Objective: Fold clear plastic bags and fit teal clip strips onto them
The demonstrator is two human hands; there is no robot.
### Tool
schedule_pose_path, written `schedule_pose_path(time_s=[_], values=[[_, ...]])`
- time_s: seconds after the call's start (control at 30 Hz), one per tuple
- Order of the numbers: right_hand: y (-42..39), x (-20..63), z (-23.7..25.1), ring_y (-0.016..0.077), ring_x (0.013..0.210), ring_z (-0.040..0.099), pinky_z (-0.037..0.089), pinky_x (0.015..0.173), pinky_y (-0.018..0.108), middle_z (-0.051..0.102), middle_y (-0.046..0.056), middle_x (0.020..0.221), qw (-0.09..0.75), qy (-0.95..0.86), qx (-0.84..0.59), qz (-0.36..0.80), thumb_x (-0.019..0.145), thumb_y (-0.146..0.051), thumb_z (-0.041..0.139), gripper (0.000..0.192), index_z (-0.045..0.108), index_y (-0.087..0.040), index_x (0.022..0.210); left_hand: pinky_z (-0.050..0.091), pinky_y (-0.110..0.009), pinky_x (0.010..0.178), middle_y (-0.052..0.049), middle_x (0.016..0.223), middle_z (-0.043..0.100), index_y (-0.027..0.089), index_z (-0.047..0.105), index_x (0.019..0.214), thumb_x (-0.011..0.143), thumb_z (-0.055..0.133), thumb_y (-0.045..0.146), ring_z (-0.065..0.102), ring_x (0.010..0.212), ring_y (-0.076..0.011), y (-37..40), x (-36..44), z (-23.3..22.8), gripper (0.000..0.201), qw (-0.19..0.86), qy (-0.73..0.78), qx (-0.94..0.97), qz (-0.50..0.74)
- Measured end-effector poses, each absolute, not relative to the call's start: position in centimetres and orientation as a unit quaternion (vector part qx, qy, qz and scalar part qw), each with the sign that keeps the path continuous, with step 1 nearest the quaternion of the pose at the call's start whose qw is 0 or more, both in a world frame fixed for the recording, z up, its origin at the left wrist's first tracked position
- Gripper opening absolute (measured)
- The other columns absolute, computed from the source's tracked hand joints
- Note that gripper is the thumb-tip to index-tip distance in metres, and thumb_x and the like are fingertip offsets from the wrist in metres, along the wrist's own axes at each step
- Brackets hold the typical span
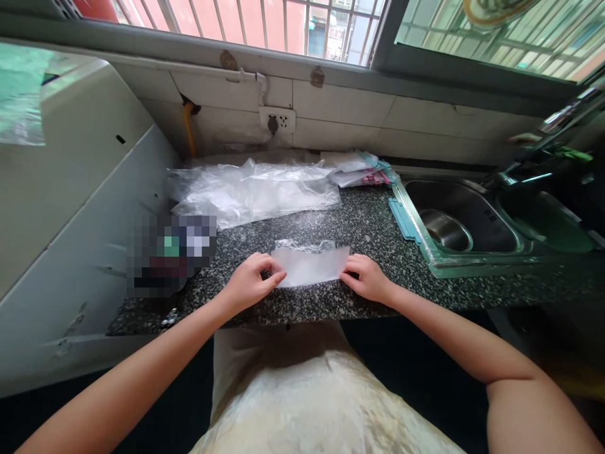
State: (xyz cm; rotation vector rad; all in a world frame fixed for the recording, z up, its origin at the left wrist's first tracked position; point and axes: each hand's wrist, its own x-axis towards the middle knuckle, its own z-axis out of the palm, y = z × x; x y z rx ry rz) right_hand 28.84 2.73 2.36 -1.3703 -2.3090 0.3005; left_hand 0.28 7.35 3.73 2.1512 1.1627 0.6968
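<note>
Surface: dark speckled stone counter (368, 227), running left to right under a barred window (265, 25), backed by a pale tiled wall (340, 107) carrying a socket (278, 120) and a yellow pipe (189, 129). At the left end, a white slanted appliance housing (70, 208); beside it, near the front edge, a blurred-out item that cannot be identified. At the right end, a steel sink (466, 217) set into the counter, with pale blue strips (403, 221) lying along its left rim. Along the back edge, a loose heap of clear plastic bags (250, 189), and next to it, toward the sink, a small stack of bags with pink and teal closures (362, 169). Item in hand: one small plastic bag (312, 265), translucent and milky, flat and roughly rectangular, its far edge crumpled and clearer. It lies at the front edge of the counter, about midway along it. Long axis runs left to right, parallel with the front edge; which end is the opening cannot be told. Left hand (250, 282): fingers curled, thumb and fingertips pinching the bag's left end. Right hand (368, 277): fingers loosely curled, tips closed on the bag's right end. Both hands rest on the counter, the bag stretched between them.
</note>
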Motion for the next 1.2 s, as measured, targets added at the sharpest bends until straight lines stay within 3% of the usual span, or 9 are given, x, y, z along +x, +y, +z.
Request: schedule_pose_path(time_s=[0.37, 0.53, 0.77, 0.93, 1.2], values=[[3.0, 27.2, 4.7, 0.0146, 0.066, 0.06, 0.031, 0.055, 0.025, 0.069, 0.001, 0.069, 0.041, -0.729, -0.674, 0.108, 0.082, -0.028, 0.054, 0.021, 0.065, -0.021, 0.066, 0.038, -0.028, 0.056, -0.003, 0.057, 0.06, 0.02, 0.055, 0.054, 0.077, 0.05, 0.031, 0.053, 0.06, -0.0175, 8.6, 1.8, 3.2, 0.025, 0.178, 0.521, 0.808, 0.211], [3.2, 26.9, 5.8, 0.0159, 0.069, 0.062, 0.029, 0.054, 0.024, 0.071, 0.001, 0.073, -0.008, -0.695, -0.706, 0.136, 0.08, -0.032, 0.056, 0.017, 0.066, -0.023, 0.071, 0.037, -0.029, 0.056, -0.003, 0.06, 0.06, 0.019, 0.055, 0.06, 0.079, 0.054, 0.034, 0.053, 0.061, -0.0184, 9.1, 1.8, 2.9, 0.023, 0.123, 0.518, 0.817, 0.22], [2.0, 27.8, 5.5, 0.016, 0.065, 0.059, 0.028, 0.055, 0.026, 0.068, 0.001, 0.069, 0.021, -0.705, -0.704, 0.085, 0.083, -0.034, 0.055, 0.018, 0.064, -0.022, 0.071, 0.045, -0.028, 0.069, -0.005, 0.077, 0.061, 0.017, 0.06, 0.078, 0.087, 0.049, 0.022, 0.052, 0.074, -0.0167, 7.4, 0.9, 2.7, 0.015, 0.021, 0.312, 0.896, 0.314], [1.8, 28.2, 4.2, 0.0161, 0.073, 0.053, 0.032, 0.066, 0.028, 0.065, 0.005, 0.076, 0.105, -0.835, -0.539, -0.039, 0.084, -0.026, 0.055, 0.013, 0.063, -0.018, 0.077, 0.044, -0.029, 0.07, -0.004, 0.08, 0.062, 0.018, 0.063, 0.083, 0.088, 0.048, 0.02, 0.053, 0.075, -0.0163, 6.5, 1.6, 2.5, 0.016, -0.049, 0.223, 0.934, 0.276], [2.3, 28.3, 2.9, 0.0161, 0.066, 0.038, 0.023, 0.063, 0.031, 0.056, 0.004, 0.065, 0.081, -0.878, -0.433, -0.188, 0.087, -0.015, 0.049, 0.026, 0.056, -0.017, 0.062, 0.042, -0.028, 0.067, -0.005, 0.079, 0.06, 0.019, 0.065, 0.082, 0.09, 0.046, 0.022, 0.051, 0.074, -0.0157, 7.1, 1.7, 1.5, 0.02, -0.05, 0.221, 0.944, 0.241]])
